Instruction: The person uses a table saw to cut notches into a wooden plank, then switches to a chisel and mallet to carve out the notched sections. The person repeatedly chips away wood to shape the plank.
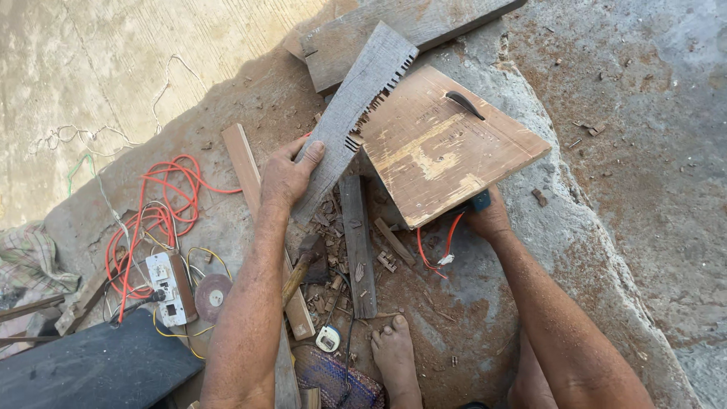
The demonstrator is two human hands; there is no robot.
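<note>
Now the left hand [286, 176] clamps the notched plank [350, 113] against the saw table [447, 148], right hand [488, 220] wrapped round something beneath; steady, slow feeding looks wise.

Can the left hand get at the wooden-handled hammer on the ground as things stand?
Probably not: the left hand is gripping the notched grey wooden plank. The hammer lies uncovered beside that forearm, reachable once the plank is released.

A single head-worn camera looks steeply down from close above at the ground [621, 151], arms entering from the bottom edge, a bare foot [394, 356] at bottom centre.
</note>
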